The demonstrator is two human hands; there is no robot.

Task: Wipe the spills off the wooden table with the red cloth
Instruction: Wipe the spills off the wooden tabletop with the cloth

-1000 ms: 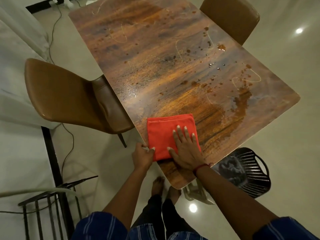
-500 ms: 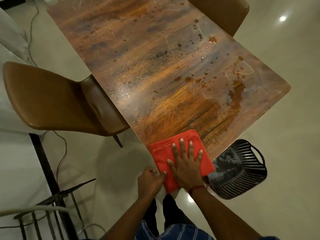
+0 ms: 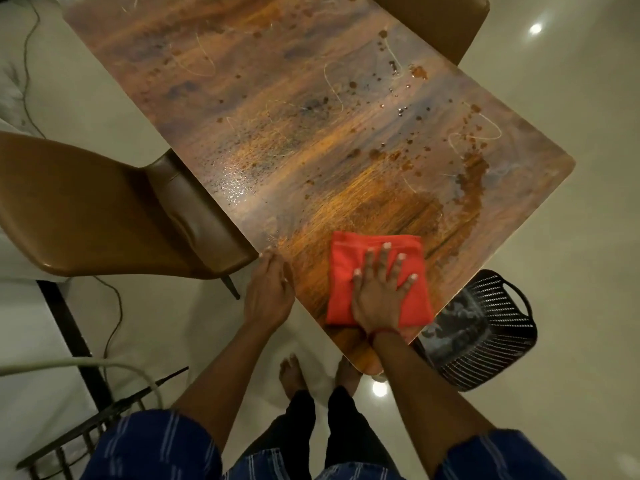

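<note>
A folded red cloth [image 3: 349,268] lies flat near the front corner of the wooden table [image 3: 277,98]. My right hand [image 3: 381,292] presses on the cloth with fingers spread. My left hand [image 3: 270,289] rests against the table's left edge, fingers together, holding nothing. Brown spills [image 3: 474,181] streak the right side of the table, and smaller drops [image 3: 398,109] dot the middle and far part. A smeared wet patch [image 3: 398,209] lies just beyond the cloth.
A brown chair [image 3: 104,209] is pushed against the table's left side, another chair [image 3: 440,19] stands at the far end. A black slotted basket [image 3: 485,334] sits on the floor right of the table corner. A dark metal rack [image 3: 86,434] and cables lie at lower left.
The cloth under my right hand was pulled to the table's front corner, then pushed back forward and to the right. My left hand moved from the cloth's edge to the table's left edge.
</note>
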